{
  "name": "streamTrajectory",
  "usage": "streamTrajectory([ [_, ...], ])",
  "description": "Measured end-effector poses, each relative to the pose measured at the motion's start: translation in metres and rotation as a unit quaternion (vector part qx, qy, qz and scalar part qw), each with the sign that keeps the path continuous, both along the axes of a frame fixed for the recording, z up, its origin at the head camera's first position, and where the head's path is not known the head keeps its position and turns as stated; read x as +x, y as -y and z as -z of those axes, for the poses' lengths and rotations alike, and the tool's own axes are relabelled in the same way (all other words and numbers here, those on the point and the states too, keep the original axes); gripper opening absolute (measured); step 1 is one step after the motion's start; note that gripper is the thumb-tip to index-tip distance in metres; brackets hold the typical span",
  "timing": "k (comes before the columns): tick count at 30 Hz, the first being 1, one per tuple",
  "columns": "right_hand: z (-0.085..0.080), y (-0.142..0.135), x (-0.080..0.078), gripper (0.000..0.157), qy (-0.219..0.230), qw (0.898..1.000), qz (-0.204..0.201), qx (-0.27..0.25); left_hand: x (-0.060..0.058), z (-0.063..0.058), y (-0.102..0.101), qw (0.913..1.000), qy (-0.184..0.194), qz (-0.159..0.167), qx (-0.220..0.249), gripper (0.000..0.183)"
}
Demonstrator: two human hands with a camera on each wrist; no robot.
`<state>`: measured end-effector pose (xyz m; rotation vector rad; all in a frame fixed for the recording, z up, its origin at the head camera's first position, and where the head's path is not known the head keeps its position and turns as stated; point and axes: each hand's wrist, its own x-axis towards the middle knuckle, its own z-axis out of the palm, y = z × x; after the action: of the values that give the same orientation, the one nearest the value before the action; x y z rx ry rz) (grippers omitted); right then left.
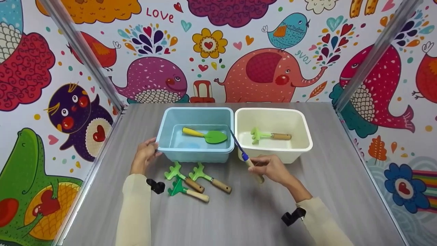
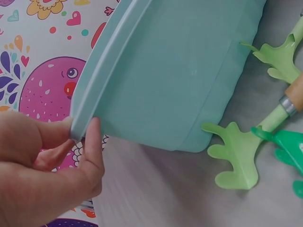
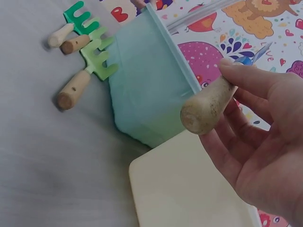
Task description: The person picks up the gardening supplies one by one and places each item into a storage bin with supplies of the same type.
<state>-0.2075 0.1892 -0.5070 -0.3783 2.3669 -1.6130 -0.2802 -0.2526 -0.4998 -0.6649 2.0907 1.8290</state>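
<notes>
My right hand (image 1: 271, 167) grips the pale wooden handle (image 3: 208, 106) of a blue hand trowel (image 1: 239, 145), seen nearly edge-on. Its blade slants up over the meeting rims of the two bins. With thumb and fingers, my left hand (image 1: 145, 153) pinches the rim of the light blue bin (image 2: 161, 75) at its front left corner. Inside that bin lies a green trowel (image 1: 215, 136) with a yellow handle. The cream bin (image 1: 273, 155) beside it holds a light green hand rake (image 1: 263, 135) with a wooden handle.
In front of the blue bin, two light green hand rakes (image 1: 211, 179) (image 1: 186, 177) and a darker green one (image 1: 189, 192) lie close together on the grey table (image 1: 239, 218). A patterned wall (image 1: 208, 68) stands behind the bins, with metal posts (image 1: 85, 54) at the corners.
</notes>
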Motion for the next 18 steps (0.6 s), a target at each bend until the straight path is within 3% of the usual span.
streamTrajectory([
  [18, -0.028, 0.023, -0.019, 0.04, 0.003, 1.0, 0.008, 0.018, 0.001, 0.0, -0.001, 1.0, 0.0, -0.001, 0.002, 0.05],
])
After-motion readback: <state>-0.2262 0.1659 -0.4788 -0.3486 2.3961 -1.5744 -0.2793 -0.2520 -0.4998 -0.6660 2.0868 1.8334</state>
